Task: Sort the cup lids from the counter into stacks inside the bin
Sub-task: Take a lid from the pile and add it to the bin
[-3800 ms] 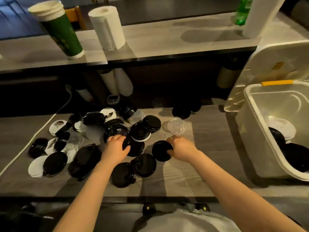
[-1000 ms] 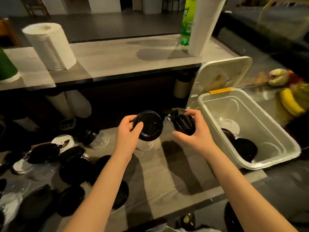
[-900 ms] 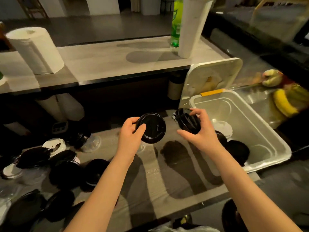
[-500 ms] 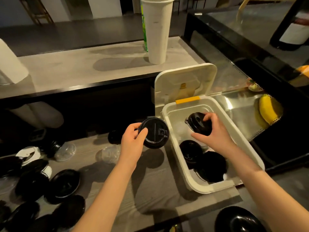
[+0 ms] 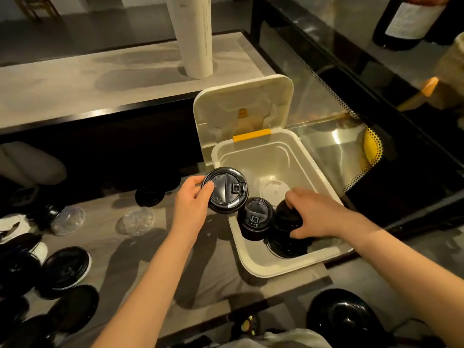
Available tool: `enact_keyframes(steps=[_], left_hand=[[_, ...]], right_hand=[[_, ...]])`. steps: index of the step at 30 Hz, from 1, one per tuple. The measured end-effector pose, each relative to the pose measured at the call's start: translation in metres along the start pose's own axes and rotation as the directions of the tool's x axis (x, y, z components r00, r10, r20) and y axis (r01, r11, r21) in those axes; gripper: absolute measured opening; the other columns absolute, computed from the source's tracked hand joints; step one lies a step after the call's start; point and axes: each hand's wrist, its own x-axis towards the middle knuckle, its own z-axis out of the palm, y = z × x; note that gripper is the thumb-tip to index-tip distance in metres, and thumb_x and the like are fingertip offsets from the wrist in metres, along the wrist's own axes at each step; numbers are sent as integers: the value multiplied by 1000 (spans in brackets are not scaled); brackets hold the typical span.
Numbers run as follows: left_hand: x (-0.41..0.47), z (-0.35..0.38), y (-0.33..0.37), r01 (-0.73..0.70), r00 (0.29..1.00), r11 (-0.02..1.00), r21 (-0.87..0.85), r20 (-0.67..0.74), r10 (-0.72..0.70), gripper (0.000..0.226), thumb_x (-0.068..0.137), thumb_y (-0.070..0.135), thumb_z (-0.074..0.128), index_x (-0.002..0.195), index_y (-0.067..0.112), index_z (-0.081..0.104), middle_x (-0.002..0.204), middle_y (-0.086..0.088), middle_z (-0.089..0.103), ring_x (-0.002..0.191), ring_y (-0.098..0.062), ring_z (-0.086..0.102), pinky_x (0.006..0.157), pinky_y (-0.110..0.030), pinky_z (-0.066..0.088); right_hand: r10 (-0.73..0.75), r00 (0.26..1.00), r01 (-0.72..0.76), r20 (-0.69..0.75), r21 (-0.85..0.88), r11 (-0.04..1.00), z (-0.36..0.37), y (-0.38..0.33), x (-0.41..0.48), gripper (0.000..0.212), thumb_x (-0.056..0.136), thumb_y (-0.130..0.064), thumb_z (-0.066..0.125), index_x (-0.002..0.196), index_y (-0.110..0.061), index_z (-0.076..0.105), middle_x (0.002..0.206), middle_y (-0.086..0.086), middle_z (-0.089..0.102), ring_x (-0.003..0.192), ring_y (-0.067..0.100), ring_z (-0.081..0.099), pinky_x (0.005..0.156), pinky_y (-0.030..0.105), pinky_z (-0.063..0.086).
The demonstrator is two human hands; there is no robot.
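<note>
While inside bin [image 5: 323, 177], right hand [image 5: 316, 215] around lids [image 5: 285, 218].

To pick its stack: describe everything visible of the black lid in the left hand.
The black lid is round, glossy and plastic-looking, with a raised rim, a straight ridge across the top and a square tab near its right edge. The left hand pinches its left edge, thumb on top, holding it top-side towards the camera, tilted, above the bin's left rim.
</note>
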Motion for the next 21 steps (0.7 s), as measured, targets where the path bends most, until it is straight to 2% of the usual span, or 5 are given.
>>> enact_keyframes(steps=[4,8,11,16,21], left_hand=[[-1,9,3,-5,1000,1000,8,24,5,14,93,17,53,106,14,57,94,1,66,89,-11,62,73,-22,46],[0,12,3,-4,1000,1000,-11,26,5,12,93,17,52,104,15,57,91,1,67,85,-12,63,73,-24,47],[0,13,0,6,1000,1000,-18,27,-5,16,93,17,52,108,15,56,95,-2,68,88,-13,64,76,-27,48],[1,17,0,-6,1000,1000,-9,17,6,15,93,17,53,108,16,56,92,3,67,86,-9,63,71,-22,46],[3,24,8,-41,999,996,78,-11,42,11,94,21,51,105,20,52,87,9,62,81,-2,58,67,-14,43]], right_hand=[[16,993,-7,117,-75,997,14,-6,10,55,66,-42,76,99,-24,36,107,0,45,88,18,45,70,30,40],[30,954,-18,299,-43,999,25,-5,16,77,66,-47,79,126,-16,40,127,1,41,111,23,48,89,35,46],[34,936,-20,350,-43,999,22,-3,13,59,75,-35,74,122,-15,45,127,2,41,106,22,50,84,33,47],[63,952,1,300,-207,978,23,-4,15,25,84,-18,64,106,-8,58,122,9,45,84,20,45,69,29,39],[52,999,-52,2,25,998,7,-1,20,27,85,-38,62,106,-21,59,117,-1,54,97,19,55,81,35,49]])
